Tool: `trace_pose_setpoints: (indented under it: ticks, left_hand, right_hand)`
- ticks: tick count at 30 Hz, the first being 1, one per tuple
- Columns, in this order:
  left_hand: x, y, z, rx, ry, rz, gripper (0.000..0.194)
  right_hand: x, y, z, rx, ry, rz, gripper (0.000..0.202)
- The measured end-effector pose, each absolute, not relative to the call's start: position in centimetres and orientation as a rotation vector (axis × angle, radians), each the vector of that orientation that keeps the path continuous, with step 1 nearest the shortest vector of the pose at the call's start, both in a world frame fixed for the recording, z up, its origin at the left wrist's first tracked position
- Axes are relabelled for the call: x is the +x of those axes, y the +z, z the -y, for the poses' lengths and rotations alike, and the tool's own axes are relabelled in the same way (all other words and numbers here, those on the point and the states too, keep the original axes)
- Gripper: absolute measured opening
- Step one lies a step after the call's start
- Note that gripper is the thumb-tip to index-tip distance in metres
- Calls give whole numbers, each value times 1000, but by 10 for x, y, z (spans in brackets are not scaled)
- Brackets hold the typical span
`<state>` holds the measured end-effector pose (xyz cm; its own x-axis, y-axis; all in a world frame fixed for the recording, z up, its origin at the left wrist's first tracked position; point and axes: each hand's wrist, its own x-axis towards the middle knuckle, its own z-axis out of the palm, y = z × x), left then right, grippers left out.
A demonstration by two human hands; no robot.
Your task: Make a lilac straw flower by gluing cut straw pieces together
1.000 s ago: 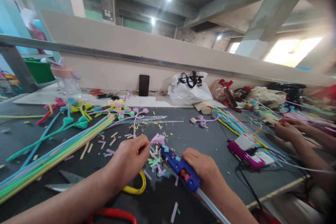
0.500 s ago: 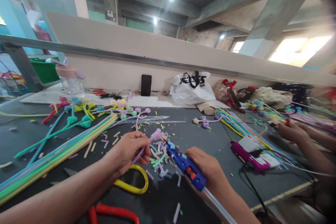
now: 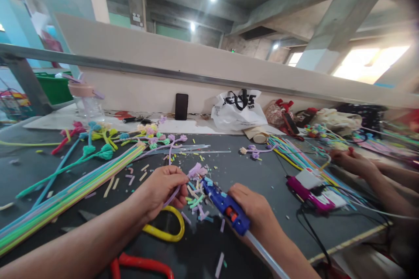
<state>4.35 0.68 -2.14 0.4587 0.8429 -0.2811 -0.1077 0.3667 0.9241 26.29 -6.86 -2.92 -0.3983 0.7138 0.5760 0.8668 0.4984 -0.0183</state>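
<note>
Pinched in my left hand (image 3: 168, 185) is a lilac pipe-cleaner flower (image 3: 195, 170), its stem running down through the fingers. My right hand (image 3: 250, 207) grips a blue glue gun (image 3: 225, 207) with a clear glue stick out of its rear end. The gun's nozzle points up-left and is at or very near the flower's petals; contact cannot be made out. Beneath the flower lie short pipe-cleaner offcuts (image 3: 196, 200). Yellow-handled scissors (image 3: 178, 235) lie under my left forearm, and a red handle (image 3: 145, 263) shows at the bottom edge.
A bundle of long pastel pipe cleaners (image 3: 81, 183) lies at left, finished-looking flowers (image 3: 104, 151) behind it. A purple power strip (image 3: 307, 194) with cables is at right. A co-worker's hands (image 3: 353, 161) work beyond it. Farther back stand a phone (image 3: 181, 107), a white bag (image 3: 238, 111) and a bottle (image 3: 87, 100).
The glue gun and my right hand have moved slightly left, bringing the nozzle closer to the flower. My left hand has hardly moved. The co-worker's hands have shifted left.
</note>
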Motion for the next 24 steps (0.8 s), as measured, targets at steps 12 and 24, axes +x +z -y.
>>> trace_pose_setpoints:
  ticks: [12, 24]
  left_hand:
    - [48, -16, -1, 1220, 756, -1025, 18]
    - [42, -24, -7, 966, 690, -857, 15]
  right_hand:
    - [258, -29, 71, -1380, -392, 2231, 13]
    - [356, -17, 63, -2068, 43, 2184, 18]
